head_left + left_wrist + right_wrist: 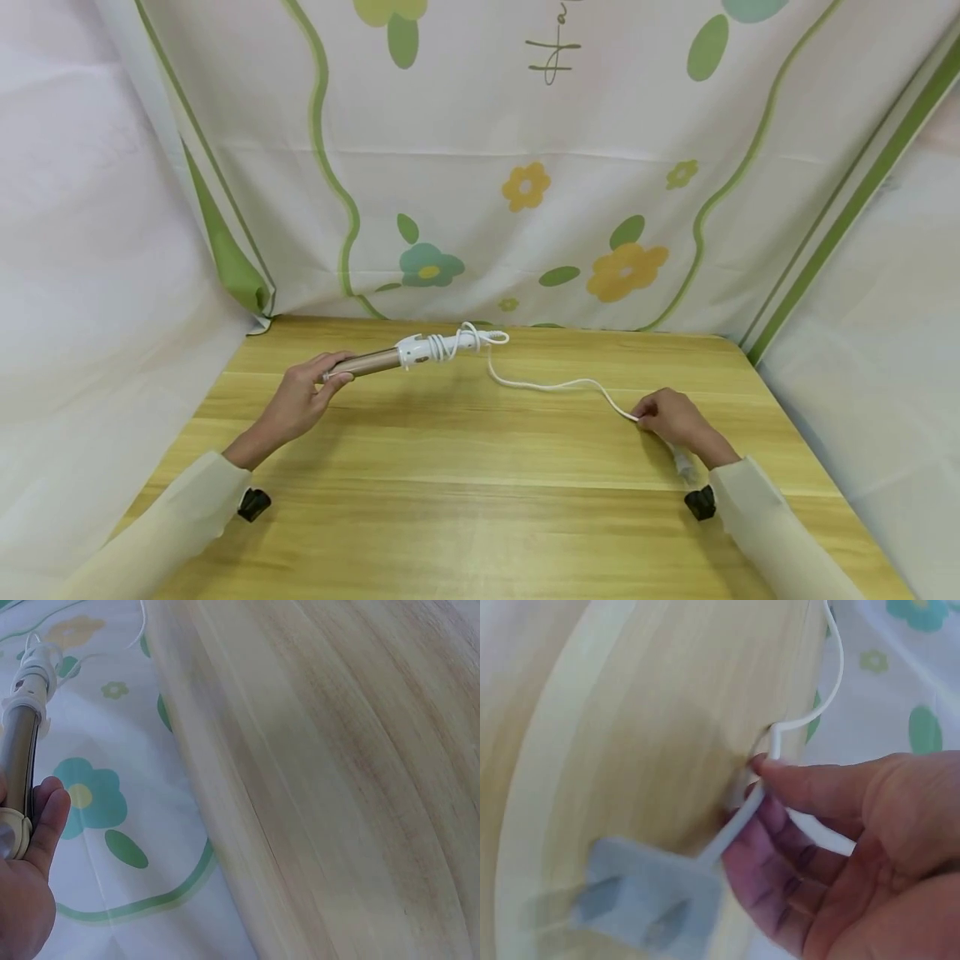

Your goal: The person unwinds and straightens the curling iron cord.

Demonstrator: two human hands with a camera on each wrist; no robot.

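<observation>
My left hand (295, 402) grips the gold barrel (372, 362) of a curling iron near its tip. The iron's white handle (415, 351) points away to the right, above the back of the table. White cord (437, 347) is wound in several loops round the handle. From there a loose length runs right to my right hand (677, 419), whose thumb and fingers pinch it. Just beyond the pinch hangs the plug (656, 892), a pale block with two flat prongs, blurred in the right wrist view. In the left wrist view the barrel's round end cap (11, 834) shows against the palm.
Beneath both hands lies a wood-grain table (480, 467). A white cloth with printed flowers (465, 200) hangs along its back edge, and white cloth walls (90, 275) stand at both sides. Each sleeve cuff carries a black wrist piece (254, 504).
</observation>
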